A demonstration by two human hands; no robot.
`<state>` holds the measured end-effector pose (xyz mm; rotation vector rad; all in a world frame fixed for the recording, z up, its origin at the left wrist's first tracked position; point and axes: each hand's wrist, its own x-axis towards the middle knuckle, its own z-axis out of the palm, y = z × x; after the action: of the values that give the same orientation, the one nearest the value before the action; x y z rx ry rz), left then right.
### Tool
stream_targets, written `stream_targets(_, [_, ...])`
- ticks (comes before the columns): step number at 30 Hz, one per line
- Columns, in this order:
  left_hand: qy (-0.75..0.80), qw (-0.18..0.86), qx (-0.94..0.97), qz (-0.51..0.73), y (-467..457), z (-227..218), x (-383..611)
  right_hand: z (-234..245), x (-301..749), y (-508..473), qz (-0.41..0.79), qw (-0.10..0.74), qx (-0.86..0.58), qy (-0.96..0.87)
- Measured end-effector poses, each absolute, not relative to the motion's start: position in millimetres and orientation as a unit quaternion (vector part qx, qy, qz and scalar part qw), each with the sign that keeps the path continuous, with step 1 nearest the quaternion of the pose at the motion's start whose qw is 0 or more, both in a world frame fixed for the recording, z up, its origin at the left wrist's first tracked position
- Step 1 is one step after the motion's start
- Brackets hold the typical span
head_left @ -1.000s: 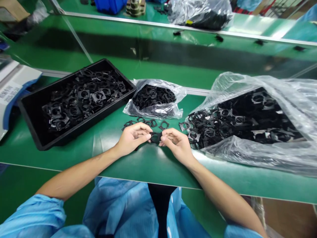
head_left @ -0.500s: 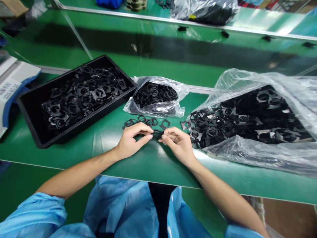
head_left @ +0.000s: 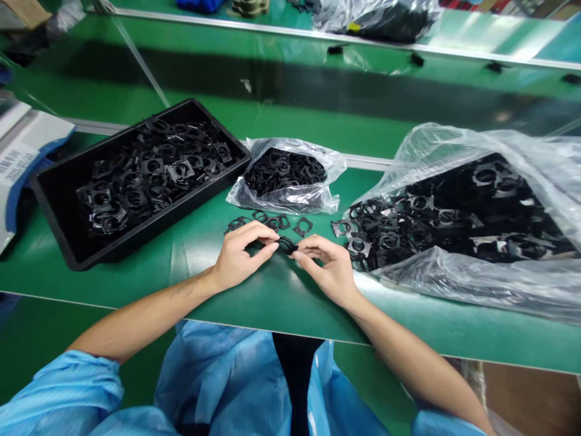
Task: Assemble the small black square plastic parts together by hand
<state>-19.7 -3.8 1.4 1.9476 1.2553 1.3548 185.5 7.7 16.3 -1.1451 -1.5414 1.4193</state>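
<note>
My left hand and my right hand meet over the green bench, both pinching one small black plastic part between their fingertips. Just beyond the hands lie several loose black ring parts. Behind those rests a small clear bag of black rings. A large clear bag of black square frame parts spills open close to my right hand. A black tray filled with similar black parts stands to the left of my left hand.
A white and blue device sits at the far left edge. Behind the bench runs a green conveyor belt with a metal rail, and another bag of dark parts lies beyond it. My blue gown sleeves show at the bottom.
The hands stay together on the small black part, with the fingers shifting slightly around it. The view has tilted a little downward.
</note>
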Motion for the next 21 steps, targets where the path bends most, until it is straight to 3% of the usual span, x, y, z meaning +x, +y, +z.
stream_targets(15, [0.44,0.221,0.717,0.493,-3.4,1.5,-19.6,16.7,185.1,8.6,0.553,0.363,-0.423,-0.619])
stream_targets(21, [0.404,0.198,0.74,0.5,-5.6,-0.5,-18.4,13.7,186.2,8.8,0.471,0.386,-0.425,-0.67])
